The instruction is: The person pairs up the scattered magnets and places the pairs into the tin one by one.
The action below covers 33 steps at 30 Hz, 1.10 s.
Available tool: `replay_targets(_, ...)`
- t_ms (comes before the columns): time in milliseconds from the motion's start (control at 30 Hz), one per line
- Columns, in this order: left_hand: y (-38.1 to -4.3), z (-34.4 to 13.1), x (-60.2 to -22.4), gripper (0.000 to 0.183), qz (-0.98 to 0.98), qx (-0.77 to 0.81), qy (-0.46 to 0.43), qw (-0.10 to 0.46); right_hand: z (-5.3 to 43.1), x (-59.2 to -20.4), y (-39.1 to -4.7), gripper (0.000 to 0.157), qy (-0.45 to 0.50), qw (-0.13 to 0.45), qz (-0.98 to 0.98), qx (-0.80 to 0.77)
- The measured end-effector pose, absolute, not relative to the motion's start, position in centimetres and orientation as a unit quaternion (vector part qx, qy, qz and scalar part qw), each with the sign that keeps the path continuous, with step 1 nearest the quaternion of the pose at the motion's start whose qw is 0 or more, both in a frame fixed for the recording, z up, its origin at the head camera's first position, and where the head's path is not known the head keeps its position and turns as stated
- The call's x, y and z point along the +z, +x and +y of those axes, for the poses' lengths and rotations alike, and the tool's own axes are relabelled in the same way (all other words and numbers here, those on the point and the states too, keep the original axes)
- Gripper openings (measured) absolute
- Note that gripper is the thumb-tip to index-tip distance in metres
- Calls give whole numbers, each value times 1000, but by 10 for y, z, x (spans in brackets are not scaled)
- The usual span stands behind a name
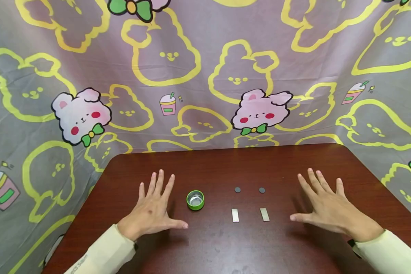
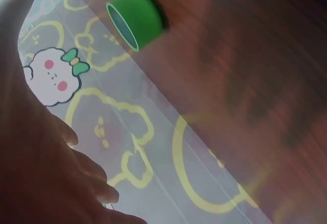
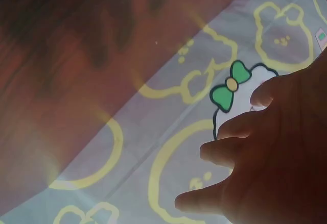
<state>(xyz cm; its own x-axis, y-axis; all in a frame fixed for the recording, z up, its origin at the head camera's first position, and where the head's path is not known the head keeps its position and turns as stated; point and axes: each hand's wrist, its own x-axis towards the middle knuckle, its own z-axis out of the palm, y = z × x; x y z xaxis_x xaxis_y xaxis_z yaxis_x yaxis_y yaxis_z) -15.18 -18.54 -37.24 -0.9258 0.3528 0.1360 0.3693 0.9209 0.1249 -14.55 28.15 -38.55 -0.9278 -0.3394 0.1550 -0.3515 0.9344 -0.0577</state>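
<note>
My left hand [image 1: 152,211] is held above the table with fingers spread, holding nothing. Just right of it stands a small round green tin [image 1: 195,200] with a silvery inside; its green side [image 2: 140,20] also shows in the left wrist view. My right hand [image 1: 332,209] is likewise spread over the table's right part, and nothing is in it. Between the hands lie two dark grey discs, the left disc [image 1: 238,189] and the right disc [image 1: 262,190]. Nearer to me are two thin metallic rectangles, the left rectangle [image 1: 235,215] and a slightly tilted right rectangle [image 1: 264,214].
The dark reddish-brown wooden table [image 1: 212,247] has rounded far corners. Behind it and along both sides hangs a grey curtain [image 1: 198,38] printed with yellow outlines and cartoon bunnies.
</note>
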Motion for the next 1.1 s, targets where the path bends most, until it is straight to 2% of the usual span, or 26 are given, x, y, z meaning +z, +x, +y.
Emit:
replay_targets(767,-155,-157,-391,133,-972,-73,-219,39,264,-403,-150,113,234,75,-968,52)
replay_targets(1100,-158,-145,-396,130,-965,-94,-242,23,263,-408,-153,106,279,87,-955,59)
